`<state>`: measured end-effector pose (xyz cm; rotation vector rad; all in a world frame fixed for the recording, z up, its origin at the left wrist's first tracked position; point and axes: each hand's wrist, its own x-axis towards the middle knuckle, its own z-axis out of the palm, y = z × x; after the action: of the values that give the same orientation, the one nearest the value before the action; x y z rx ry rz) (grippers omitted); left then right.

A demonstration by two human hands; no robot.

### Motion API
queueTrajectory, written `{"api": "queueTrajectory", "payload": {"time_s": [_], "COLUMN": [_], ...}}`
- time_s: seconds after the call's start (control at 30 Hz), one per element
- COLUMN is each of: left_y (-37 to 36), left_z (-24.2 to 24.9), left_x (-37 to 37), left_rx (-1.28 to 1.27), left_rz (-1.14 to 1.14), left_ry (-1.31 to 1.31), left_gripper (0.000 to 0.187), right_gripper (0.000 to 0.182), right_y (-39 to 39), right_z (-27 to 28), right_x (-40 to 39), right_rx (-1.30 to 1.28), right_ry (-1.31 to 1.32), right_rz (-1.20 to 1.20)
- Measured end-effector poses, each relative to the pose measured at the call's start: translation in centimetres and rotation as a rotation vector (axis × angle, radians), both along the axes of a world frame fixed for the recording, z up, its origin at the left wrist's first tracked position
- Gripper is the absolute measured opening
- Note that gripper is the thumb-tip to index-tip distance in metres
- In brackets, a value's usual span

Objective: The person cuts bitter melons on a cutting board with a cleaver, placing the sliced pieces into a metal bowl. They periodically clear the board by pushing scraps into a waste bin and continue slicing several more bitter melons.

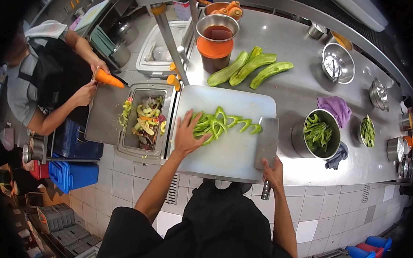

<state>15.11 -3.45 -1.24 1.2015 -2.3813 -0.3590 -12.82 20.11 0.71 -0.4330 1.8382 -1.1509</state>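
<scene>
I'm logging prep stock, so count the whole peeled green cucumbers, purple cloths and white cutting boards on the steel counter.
Whole peeled green cucumbers: 4
Crumpled purple cloths: 1
White plastic cutting boards: 1
Total: 6

The cutting board (230, 146) lies on the surface (301, 88), straight before the person. Pepper strips (217, 124) lie on the board's left half under the left hand (187, 137); the cleaver (267, 140) rests flat at its right edge, held by the right hand (273, 174). Left of the board sits a scrap bin (146, 117). Behind it lie three cucumbers (249, 69); to the right stands a pot of cut peppers (318, 133).
</scene>
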Motion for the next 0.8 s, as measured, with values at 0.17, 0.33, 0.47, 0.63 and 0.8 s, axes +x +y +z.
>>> {"api": "queueTrajectory", "payload": {"time_s": [0.17,0.33,0.47,0.63,0.8], "left_y": [-0.2,1.5,2.3,3.7,4.0], "left_z": [-0.3,-0.6,-1.6,-2.0,-1.3], "left_x": [-5.8,-10.5,-11.7,-11.3,-10.0], "left_rx": [0.039,0.045,0.06,0.078,0.025], "left_rz": [-0.095,-0.059,0.041,-0.029,0.127], "left_ry": [0.22,0.347,0.447,0.558,0.431], "left_gripper": [0.095,0.091,0.068,0.057,0.059], "right_gripper": [0.028,0.033,0.03,0.031,0.033], "right_y": [-4.9,-7.0,-6.8,-6.4,-5.3], "right_z": [0.2,-0.5,-2.4,-0.3,-0.4], "right_x": [3.4,5.6,5.8,5.7,5.8], "right_rx": [-0.011,-0.111,-0.049,0.023,-0.048], "right_ry": [0.136,0.28,0.359,0.259,0.29], "right_rz": [0.155,0.245,0.248,0.246,0.273]}}
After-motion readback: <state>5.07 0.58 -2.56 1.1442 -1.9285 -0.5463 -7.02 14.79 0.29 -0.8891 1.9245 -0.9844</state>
